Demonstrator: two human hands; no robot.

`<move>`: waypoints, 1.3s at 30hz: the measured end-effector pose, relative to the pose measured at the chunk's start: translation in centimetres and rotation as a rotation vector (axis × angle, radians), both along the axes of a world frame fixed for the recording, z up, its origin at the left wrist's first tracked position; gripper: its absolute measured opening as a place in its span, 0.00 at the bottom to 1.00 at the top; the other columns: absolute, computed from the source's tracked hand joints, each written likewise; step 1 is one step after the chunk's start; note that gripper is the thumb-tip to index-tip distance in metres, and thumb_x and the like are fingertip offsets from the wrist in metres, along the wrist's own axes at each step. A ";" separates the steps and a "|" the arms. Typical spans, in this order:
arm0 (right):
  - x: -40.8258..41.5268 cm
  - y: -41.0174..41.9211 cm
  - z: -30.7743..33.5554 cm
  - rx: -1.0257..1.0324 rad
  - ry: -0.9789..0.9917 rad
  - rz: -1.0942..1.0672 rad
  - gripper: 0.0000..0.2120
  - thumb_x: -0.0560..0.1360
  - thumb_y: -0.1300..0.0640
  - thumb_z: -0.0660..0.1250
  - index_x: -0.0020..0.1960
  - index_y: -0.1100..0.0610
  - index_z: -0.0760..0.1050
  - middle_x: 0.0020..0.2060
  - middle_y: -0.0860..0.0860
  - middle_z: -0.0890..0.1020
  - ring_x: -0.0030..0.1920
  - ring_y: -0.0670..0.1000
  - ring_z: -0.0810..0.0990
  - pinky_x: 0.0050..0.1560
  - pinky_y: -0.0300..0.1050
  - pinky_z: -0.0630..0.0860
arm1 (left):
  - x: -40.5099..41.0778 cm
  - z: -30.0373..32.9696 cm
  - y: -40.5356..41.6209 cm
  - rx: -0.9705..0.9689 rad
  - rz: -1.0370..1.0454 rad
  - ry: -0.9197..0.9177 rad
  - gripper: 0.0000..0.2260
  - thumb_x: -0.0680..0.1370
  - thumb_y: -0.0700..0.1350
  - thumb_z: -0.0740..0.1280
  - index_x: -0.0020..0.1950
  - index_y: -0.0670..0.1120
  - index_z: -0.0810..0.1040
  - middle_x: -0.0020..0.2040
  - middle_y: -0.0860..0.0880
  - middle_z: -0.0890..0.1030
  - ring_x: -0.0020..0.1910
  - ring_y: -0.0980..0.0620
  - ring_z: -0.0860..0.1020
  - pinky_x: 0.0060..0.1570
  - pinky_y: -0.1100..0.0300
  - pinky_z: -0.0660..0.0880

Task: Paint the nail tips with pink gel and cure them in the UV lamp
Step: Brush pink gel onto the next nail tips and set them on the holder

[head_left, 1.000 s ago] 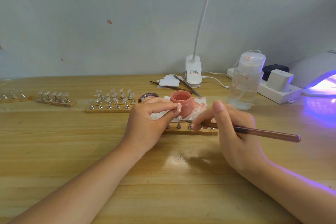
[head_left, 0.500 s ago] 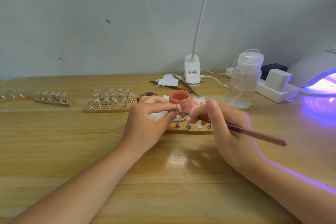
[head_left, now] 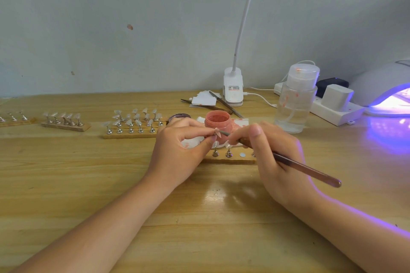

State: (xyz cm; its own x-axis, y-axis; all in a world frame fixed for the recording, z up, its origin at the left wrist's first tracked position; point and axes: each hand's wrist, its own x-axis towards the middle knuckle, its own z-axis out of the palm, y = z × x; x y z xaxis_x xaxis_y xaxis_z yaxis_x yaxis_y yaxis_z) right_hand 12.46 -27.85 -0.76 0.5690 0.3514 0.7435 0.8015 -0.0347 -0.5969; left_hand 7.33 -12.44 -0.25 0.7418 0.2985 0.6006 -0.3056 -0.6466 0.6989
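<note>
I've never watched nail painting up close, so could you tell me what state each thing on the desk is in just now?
Pink gel jar: open, lid off.
UV lamp: switched on, glowing violet.
Nail tip: pinched by the left hand.
Brush: gripped by the right hand, tip at the nail tip.
Clear bottle: upright, capped.
Near stand: one spot bare.

UV lamp [head_left: 383,93] cut by right edge, leftmost stand [head_left: 15,120] cropped
</note>
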 end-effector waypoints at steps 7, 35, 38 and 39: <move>0.0 -0.1 0.0 0.034 -0.044 -0.014 0.21 0.78 0.52 0.51 0.38 0.54 0.79 0.35 0.40 0.80 0.39 0.41 0.78 0.42 0.47 0.73 | -0.1 0.2 -0.1 -0.006 0.003 0.000 0.14 0.69 0.39 0.73 0.40 0.59 0.79 0.40 0.58 0.80 0.48 0.62 0.74 0.58 0.49 0.68; 0.0 -0.1 0.0 0.054 0.026 0.022 0.21 0.78 0.52 0.52 0.38 0.57 0.81 0.33 0.46 0.82 0.39 0.43 0.80 0.43 0.46 0.74 | 0.6 -0.6 0.3 0.074 -0.034 -0.123 0.10 0.69 0.37 0.72 0.47 0.47 0.80 0.39 0.61 0.78 0.43 0.73 0.75 0.47 0.78 0.66; -0.2 -0.1 0.1 0.092 0.032 0.044 0.22 0.78 0.54 0.51 0.36 0.59 0.80 0.31 0.48 0.82 0.36 0.43 0.79 0.41 0.44 0.74 | 0.6 -0.6 0.4 0.062 -0.030 -0.126 0.09 0.69 0.38 0.72 0.47 0.47 0.80 0.39 0.61 0.79 0.43 0.73 0.75 0.47 0.78 0.67; -0.2 0.0 0.1 0.090 0.023 0.046 0.21 0.78 0.55 0.51 0.37 0.59 0.80 0.33 0.46 0.82 0.37 0.42 0.79 0.41 0.42 0.74 | 0.6 -0.6 0.4 0.065 -0.033 -0.124 0.09 0.69 0.38 0.72 0.47 0.47 0.80 0.39 0.61 0.79 0.43 0.72 0.75 0.47 0.78 0.67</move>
